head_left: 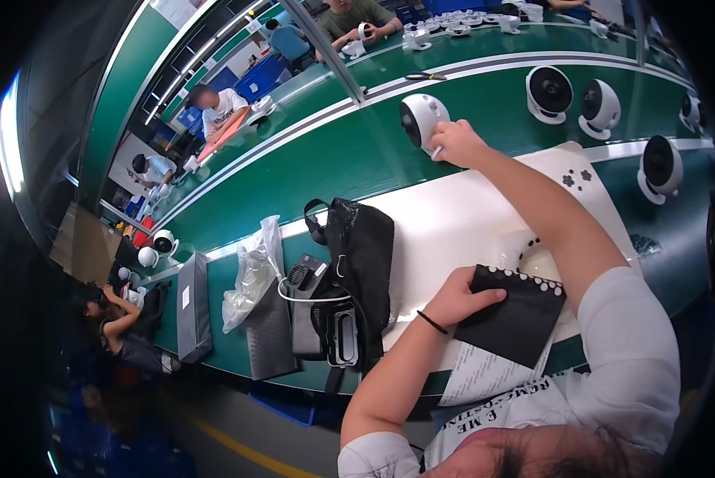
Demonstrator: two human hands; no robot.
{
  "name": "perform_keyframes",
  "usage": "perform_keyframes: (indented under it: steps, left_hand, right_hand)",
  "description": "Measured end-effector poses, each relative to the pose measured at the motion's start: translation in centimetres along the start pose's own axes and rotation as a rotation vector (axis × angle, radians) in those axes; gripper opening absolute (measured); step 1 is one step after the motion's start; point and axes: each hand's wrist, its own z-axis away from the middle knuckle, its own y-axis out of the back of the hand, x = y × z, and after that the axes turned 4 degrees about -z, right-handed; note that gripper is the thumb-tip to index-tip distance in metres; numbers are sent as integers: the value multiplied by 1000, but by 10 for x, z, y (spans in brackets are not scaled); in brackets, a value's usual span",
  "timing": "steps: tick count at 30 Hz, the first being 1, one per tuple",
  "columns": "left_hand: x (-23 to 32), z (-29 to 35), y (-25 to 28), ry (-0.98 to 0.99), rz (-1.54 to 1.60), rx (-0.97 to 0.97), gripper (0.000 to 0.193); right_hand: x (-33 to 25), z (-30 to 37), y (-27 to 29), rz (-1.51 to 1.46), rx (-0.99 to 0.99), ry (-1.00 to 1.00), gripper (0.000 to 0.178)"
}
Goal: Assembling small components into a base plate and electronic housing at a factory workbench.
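Observation:
My right hand (pixel 458 145) reaches far out over the green conveyor and grips a white rounded camera (pixel 427 115) with a dark front at its lower side. A black sheet (pixel 510 320), edged with a row of white round dots, is in my left hand (pixel 462 296); the thumb lies on top and the fingers are hidden underneath. Below that sheet, a printed white paper (pixel 485 376) sticks out. Both lie over a white mat (pixel 429 215) with a few dark flower-shaped marks near its far right corner.
Left of the mat sit a black bag (pixel 361 255), a clear plastic bag (pixel 254 275) and a grey box (pixel 193 307). More white cameras (pixel 549 94) stand to the right along the conveyor. Black-handled pliers (pixel 426 76) lie by the far rail. Other people work across the line and at left.

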Motion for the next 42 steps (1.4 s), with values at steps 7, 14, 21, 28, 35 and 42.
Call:
perform_keyframes:
  steps: [7,14,21,28,35,42]
  left_hand:
    - [8,19,-2,36,38,52,22]
    - [13,26,-14,-137,-68,100,13]
    - [21,39,-37,-371,-295,67,24]
    - [27,45,-48,-410,0,332,15]
    - [24,44,-41,-377,-37,268,15]
    - [26,44,-37,-450,-56,203,14]
  right_hand:
    - [-13,71,76,-92,123,128,24]
    - [-51,181,176,-757,158,-209,24]
    - [-51,227,158,-765,-75,-278,30]
    - [-54,235,162,-401,-36,-215,26]
    - [-51,242,158,-208,220,105,32]
    - [-64,235,170,-426,-132,-199,36]
